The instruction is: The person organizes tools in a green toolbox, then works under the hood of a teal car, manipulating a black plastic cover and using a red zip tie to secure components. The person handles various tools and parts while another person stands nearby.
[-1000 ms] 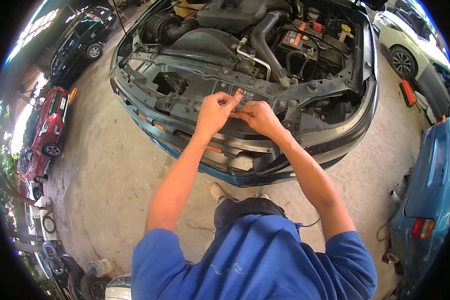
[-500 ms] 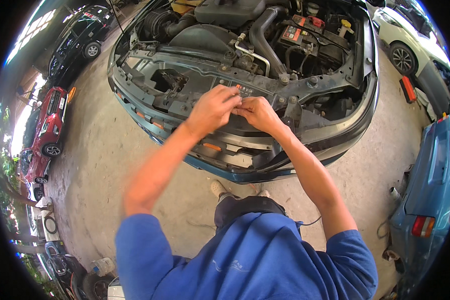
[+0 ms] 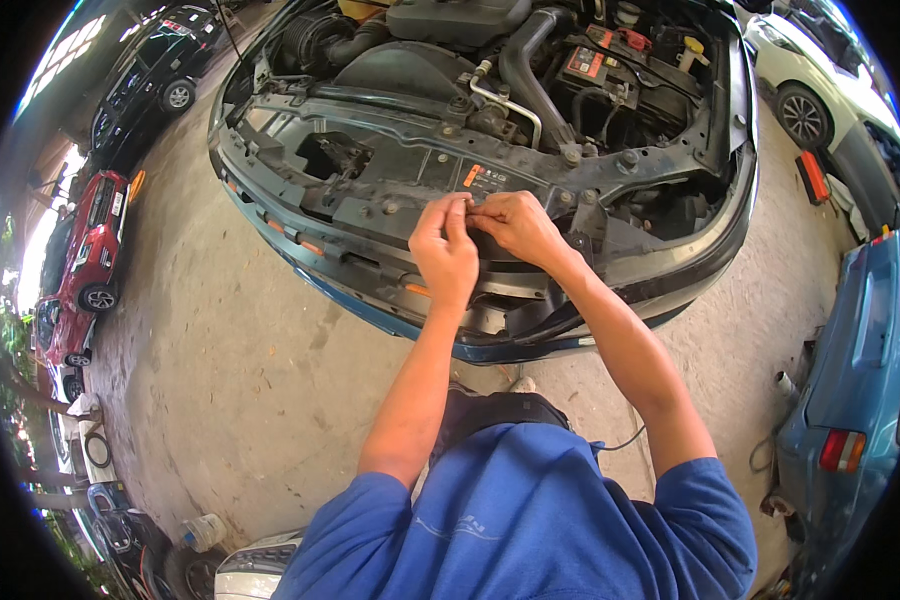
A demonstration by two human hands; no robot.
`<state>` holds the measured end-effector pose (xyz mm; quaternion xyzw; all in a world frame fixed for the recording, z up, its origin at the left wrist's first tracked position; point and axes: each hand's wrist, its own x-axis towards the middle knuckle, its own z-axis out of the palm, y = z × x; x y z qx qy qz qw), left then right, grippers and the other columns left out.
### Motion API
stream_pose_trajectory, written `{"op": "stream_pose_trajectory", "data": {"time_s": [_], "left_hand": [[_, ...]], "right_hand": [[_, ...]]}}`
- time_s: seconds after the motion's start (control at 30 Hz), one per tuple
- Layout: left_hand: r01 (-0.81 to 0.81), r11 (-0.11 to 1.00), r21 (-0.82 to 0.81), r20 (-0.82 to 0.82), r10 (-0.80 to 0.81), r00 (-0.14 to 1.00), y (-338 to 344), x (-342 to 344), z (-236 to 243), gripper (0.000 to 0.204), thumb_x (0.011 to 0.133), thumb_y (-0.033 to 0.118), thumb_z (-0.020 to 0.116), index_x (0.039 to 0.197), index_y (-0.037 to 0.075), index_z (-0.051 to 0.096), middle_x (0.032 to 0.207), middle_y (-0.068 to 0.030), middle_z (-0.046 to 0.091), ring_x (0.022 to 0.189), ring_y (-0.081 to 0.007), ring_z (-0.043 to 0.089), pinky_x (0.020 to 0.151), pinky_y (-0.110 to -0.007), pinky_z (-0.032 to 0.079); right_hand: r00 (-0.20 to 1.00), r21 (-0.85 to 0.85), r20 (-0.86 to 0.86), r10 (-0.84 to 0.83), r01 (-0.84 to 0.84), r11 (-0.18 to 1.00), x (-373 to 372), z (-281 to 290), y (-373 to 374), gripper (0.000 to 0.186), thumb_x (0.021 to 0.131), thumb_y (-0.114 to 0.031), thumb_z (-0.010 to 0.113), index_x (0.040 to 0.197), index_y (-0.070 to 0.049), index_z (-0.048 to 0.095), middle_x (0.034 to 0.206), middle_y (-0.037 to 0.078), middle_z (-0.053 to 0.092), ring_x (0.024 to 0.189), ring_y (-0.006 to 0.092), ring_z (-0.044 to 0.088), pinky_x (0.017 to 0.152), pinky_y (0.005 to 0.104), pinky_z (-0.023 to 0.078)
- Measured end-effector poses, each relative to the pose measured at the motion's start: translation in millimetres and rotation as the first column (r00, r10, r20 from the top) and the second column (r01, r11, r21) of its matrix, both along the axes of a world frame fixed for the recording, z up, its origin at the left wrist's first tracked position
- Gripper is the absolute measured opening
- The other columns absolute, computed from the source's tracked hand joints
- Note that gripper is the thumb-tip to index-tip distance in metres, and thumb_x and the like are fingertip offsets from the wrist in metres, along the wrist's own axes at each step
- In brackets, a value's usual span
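Observation:
My left hand and my right hand meet over the front edge of an engine bay, fingertips nearly touching. Both are closed in a pinch. A small thing seems to sit between the fingertips, too tiny to name. Just beyond them lies the dark top panel behind the car's nose, with a label on it. Below my hands runs the front bumper, its grille area opened up with orange pieces showing. Farther back are a battery and a thick black hose.
A red car and a black car stand at the left. On the right are a white car, a blue vehicle body and an orange-red object on the concrete floor. A whitish container sits at lower left.
My left forearm has swung inward to the right, and the left hand now points upward beside the right. My right hand has barely moved. More of the label shows.

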<state>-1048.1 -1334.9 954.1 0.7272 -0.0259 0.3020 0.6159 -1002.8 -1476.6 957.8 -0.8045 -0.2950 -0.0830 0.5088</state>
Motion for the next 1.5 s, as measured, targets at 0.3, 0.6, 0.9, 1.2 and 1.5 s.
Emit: {"op": "stream_pose_trajectory", "data": {"time_s": [0.3,0.6,0.9,1.2,1.5], "left_hand": [[0.372,0.919,-0.13,-0.395,-0.392,0.831,37.3,24.0,34.5,0.028,0.107,0.021,0.064,0.097,-0.003,0.074,0.089,-0.0052,0.073,0.079,-0.0162,0.066,0.077,-0.031,0.052],[0.139,0.805,0.576,-0.316,0.063,0.947,22.0,11.6,62.7,0.021,0.096,0.019,0.073,0.088,0.0,0.076,0.077,-0.0172,0.074,0.068,-0.0322,0.072,0.068,-0.042,0.054],[0.253,0.172,0.952,-0.072,-0.677,0.732,62.5,47.0,75.3,0.027,0.078,-0.005,0.065,0.102,0.005,0.073,0.109,-0.0101,0.072,0.087,-0.0358,0.07,0.073,-0.044,0.056],[0.087,0.972,0.218,-0.039,-0.08,0.996,6.4,0.1,24.0,0.02,0.092,0.011,0.082,0.106,0.0,0.072,0.088,-0.0092,0.071,0.07,-0.0148,0.07,0.064,-0.027,0.056],[-0.175,0.861,0.477,0.129,0.129,0.983,0.0,-2.2,16.8,0.01,0.095,0.011,0.075,0.095,0.002,0.07,0.088,-0.0114,0.072,0.068,-0.0242,0.074,0.06,-0.035,0.059]], "right_hand": [[0.999,-0.084,0.004,-0.031,0.032,0.996,-1.8,1.6,-1.4,0.02,0.09,-0.021,0.078,0.091,-0.001,0.077,0.086,0.021,0.073,0.081,0.0438,0.068,0.071,0.0474,0.054],[0.999,-0.109,0.005,-0.032,0.032,0.994,0.8,-3.6,-1.6,0.016,0.089,-0.016,0.076,0.095,-0.002,0.079,0.089,0.02,0.074,0.086,0.0427,0.069,0.075,0.047,0.055],[1.0,-0.069,0.019,0.01,-0.009,0.998,-2.6,-5.9,-4.8,0.018,0.09,-0.019,0.077,0.093,-0.001,0.079,0.093,0.02,0.074,0.089,0.0428,0.07,0.077,0.047,0.056],[0.999,-0.05,0.004,-0.035,0.035,0.998,5.0,-11.5,-3.9,0.02,0.091,-0.015,0.073,0.086,0.004,0.072,0.084,0.025,0.069,0.079,0.0465,0.066,0.069,0.0488,0.053],[0.996,-0.123,0.009,-0.085,0.085,0.989,3.3,-10.7,-0.5,0.014,0.086,-0.011,0.07,0.085,0.002,0.073,0.083,0.025,0.069,0.08,0.0475,0.066,0.069,0.0504,0.053]]}}
